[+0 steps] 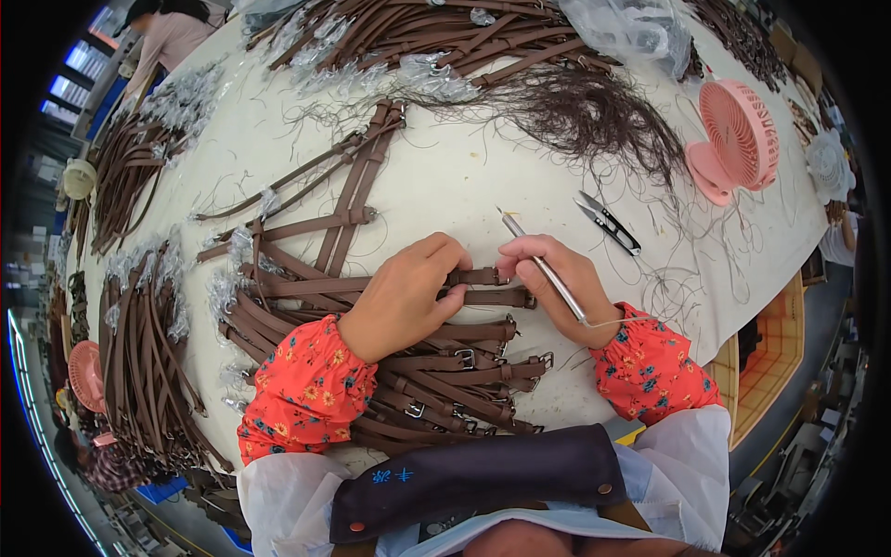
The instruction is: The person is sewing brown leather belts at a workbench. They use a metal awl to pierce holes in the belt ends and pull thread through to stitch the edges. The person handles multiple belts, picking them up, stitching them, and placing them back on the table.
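My left hand is closed, thumb and fingers pinching a narrow brown strap close to its buckle end. My right hand grips a slim silver pen-shaped tool with a thin pointed tip that points up and away from me. Its fingertips are beside the end of the pinched strap; whether they touch it I cannot tell. Below both hands lies a pile of brown straps with small metal buckles. Part of the held strap is hidden under my left hand.
Black-handled thread snips lie right of centre, near a pink fan. Beyond is a tangle of dark threads. More strap bundles lie at the left and far side, some with clear plastic wrap. Another person is at the far left.
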A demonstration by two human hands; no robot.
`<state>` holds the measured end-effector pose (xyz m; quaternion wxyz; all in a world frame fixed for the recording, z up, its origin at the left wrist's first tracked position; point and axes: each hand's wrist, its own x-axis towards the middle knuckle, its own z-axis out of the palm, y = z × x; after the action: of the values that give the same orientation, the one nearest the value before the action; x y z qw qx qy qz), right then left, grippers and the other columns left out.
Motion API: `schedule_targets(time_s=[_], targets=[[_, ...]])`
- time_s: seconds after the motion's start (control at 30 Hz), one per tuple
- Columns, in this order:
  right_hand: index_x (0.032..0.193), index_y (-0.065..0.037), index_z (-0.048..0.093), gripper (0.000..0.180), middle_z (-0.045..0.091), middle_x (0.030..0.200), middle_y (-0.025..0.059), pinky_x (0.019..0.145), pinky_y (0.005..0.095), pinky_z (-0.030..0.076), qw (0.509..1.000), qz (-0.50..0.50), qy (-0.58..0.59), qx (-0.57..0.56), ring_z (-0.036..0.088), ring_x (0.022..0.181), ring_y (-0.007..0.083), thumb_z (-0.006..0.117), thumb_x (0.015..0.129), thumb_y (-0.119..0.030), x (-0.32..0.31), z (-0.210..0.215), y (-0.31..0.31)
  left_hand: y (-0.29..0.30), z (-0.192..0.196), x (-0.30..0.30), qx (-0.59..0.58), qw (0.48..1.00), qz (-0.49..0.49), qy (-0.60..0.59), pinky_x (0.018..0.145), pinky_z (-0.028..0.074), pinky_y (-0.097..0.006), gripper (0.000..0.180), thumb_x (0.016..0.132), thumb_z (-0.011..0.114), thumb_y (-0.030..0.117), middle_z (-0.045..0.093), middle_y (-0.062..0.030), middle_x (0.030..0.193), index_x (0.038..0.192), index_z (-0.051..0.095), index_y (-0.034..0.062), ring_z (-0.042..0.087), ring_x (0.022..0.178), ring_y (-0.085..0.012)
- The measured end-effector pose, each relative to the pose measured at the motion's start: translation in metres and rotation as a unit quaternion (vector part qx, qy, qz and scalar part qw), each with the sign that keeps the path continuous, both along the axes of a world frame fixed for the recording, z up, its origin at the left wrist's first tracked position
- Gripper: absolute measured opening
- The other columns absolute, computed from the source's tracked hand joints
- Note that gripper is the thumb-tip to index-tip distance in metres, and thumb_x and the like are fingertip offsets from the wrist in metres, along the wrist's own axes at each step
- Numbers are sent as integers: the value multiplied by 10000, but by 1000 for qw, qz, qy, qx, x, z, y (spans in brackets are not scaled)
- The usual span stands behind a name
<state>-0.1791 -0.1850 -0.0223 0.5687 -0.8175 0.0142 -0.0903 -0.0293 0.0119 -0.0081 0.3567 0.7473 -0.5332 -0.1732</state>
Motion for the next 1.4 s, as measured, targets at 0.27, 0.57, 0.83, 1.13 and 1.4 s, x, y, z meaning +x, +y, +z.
schedule_targets(time_s=[0.27,0.57,0.83,1.13,1.4], targets=[[1176,-101,632,312,678,1071,116,853,400,524,990,18,-49,-131,638,988,314,711,877,-60,3,-4,3,-4,0,-1,20,999,-2,46,684,502,-381,170,819,729,47,633,-91,891,962,637,35,621,759,-261],[1144,-105,633,299,669,984,104,825,406,513,990,7,-64,-129,641,913,315,716,862,-55,4,-5,2,8,18,18,31,996,-39,-69,731,480,-413,241,797,774,86,603,-100,970,995,637,65,612,815,-328],[1194,-91,630,275,706,1017,113,832,386,532,988,-16,-75,-138,670,908,290,671,925,-55,3,-10,1,0,1,-5,3,996,-25,-83,686,522,-393,191,840,766,59,626,-120,947,1001,669,22,644,784,-316],[1320,-7,505,318,707,1018,93,807,295,543,976,-41,-14,215,681,893,143,490,1095,-231,-3,-2,2,-1,-2,-3,-18,999,-16,-33,655,514,-397,75,860,719,32,641,-127,873,910,665,17,641,733,-330],[1127,10,597,283,653,757,63,620,261,524,959,3,90,267,617,642,114,479,1100,-245,-7,-1,-3,-3,-7,-2,-30,999,-1,-12,603,487,-369,82,892,699,41,632,-136,842,920,631,4,629,659,-280]])
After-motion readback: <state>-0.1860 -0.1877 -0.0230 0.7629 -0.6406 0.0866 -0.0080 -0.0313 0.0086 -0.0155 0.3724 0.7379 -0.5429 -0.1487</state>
